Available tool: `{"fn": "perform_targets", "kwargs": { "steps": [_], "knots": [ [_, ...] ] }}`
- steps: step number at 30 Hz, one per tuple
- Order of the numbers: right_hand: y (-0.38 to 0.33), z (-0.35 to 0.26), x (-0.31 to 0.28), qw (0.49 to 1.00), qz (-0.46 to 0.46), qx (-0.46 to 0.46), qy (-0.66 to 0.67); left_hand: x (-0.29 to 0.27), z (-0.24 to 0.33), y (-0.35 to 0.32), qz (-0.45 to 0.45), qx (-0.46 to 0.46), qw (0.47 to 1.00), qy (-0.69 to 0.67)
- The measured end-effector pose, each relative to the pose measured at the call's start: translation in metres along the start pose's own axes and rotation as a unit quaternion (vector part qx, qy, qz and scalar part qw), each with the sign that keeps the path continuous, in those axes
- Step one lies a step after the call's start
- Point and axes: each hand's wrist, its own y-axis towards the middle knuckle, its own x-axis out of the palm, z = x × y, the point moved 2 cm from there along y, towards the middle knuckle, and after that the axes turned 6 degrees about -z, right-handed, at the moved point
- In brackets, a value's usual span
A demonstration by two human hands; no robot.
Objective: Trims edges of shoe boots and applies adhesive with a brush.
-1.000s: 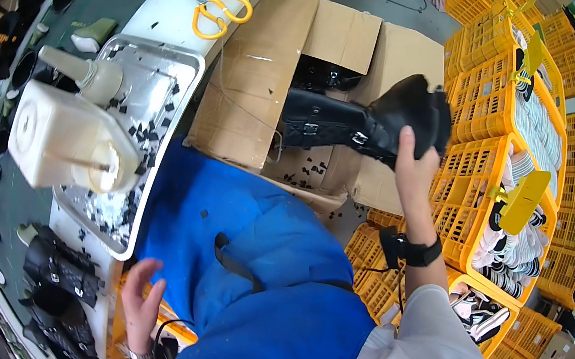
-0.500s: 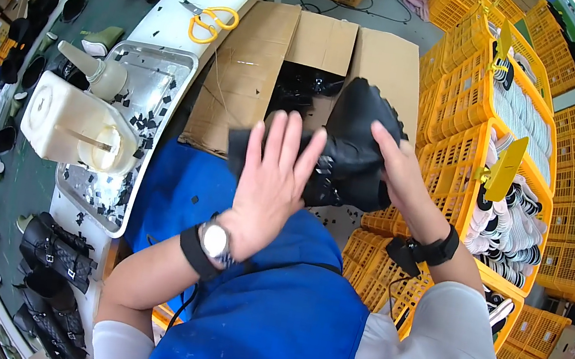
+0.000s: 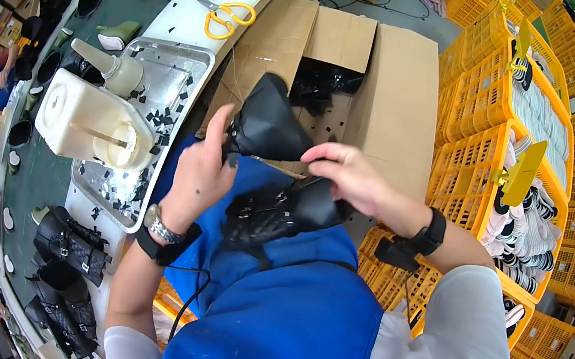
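Observation:
Smooth and black, one boot (image 3: 270, 125) is raised over my lap, its tapered end pointing away from me. My right hand (image 3: 349, 176) pinches its right edge between thumb and fingertips. At its left edge is my left hand (image 3: 203, 174), with the index finger stretched up and the other fingers bent against the boot. A small dark square shows by the left thumb tip. Below, a second black boot (image 3: 280, 212) with buckled straps lies across my blue apron (image 3: 288, 309), partly blurred and partly under my right hand.
An open cardboard box (image 3: 403, 100) holding black shiny items stands ahead. On the left, a metal tray (image 3: 204, 63) carries a white glue container (image 3: 73, 117), a bottle (image 3: 122, 76) and black scraps. Yellow-handled scissors (image 3: 227, 19) lie beyond it. Yellow crates (image 3: 460, 170) stand stacked on the right.
My left hand has moved down and left from over the boots, and my right hand has come inward. The boots have separated, one now lying lower on my lap. The view has shifted slightly.

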Motion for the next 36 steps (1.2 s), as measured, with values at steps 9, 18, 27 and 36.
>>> {"fn": "perform_targets", "kwargs": {
  "steps": [9, 18, 27, 36],
  "knots": [
    [-0.005, 0.052, 0.047, 0.890, -0.087, -0.281, -0.348, 0.035, -0.005, -0.079, -0.106, 0.022, 0.985, -0.132],
    [0.027, 0.001, 0.057, 0.959, -0.073, -0.254, -0.100, 0.023, -0.025, -0.048, -0.065, -0.047, 0.997, -0.020],
    [0.055, -0.095, -0.018, 0.907, 0.067, -0.331, -0.252, -0.006, -0.062, -0.035, -0.190, -0.129, 0.828, -0.511],
    [0.260, -0.186, -0.013, 0.757, 0.114, -0.296, -0.571, 0.022, -0.094, -0.046, -0.182, -0.218, 0.763, -0.580]
  ]
}}
